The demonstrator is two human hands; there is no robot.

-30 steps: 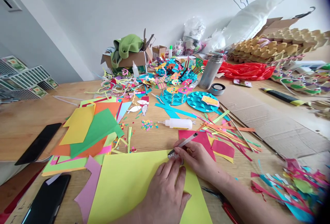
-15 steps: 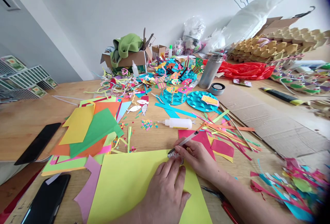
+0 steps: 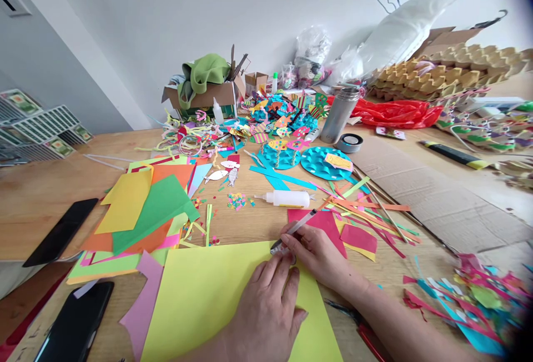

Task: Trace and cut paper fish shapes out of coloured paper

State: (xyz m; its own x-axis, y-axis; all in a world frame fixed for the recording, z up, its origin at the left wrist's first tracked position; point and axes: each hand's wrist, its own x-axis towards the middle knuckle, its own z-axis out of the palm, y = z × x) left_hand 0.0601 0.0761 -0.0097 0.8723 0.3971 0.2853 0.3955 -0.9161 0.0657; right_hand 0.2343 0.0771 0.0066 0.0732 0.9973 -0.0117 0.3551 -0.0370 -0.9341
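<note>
A pen [image 3: 293, 230] is pinched in my right hand [image 3: 318, 254], its tip low at the far edge of a yellow paper sheet [image 3: 200, 295]. Under the tip lies a small white paper cutout with dark markings [image 3: 280, 250], mostly covered by my fingers. My left hand [image 3: 266, 306] lies flat on the yellow sheet, fingertips pressing on the cutout's near side. Beyond the hands lie a white glue bottle [image 3: 289, 199] on its side and a dark red paper piece [image 3: 318, 223]. White fish cutouts [image 3: 216, 175] rest farther back.
Stacked coloured paper [image 3: 154, 212] and two black phones [image 3: 75, 323] lie on the left. To the right are paper strips [image 3: 366, 206], scraps [image 3: 470, 301], scissors [image 3: 368, 340] and flat cardboard [image 3: 437, 201]. A metal flask [image 3: 339, 115] stands behind blue paper discs [image 3: 322, 163].
The pen has tilted slightly, its upper end a little farther left and lower. My left hand stays in place on the sheet.
</note>
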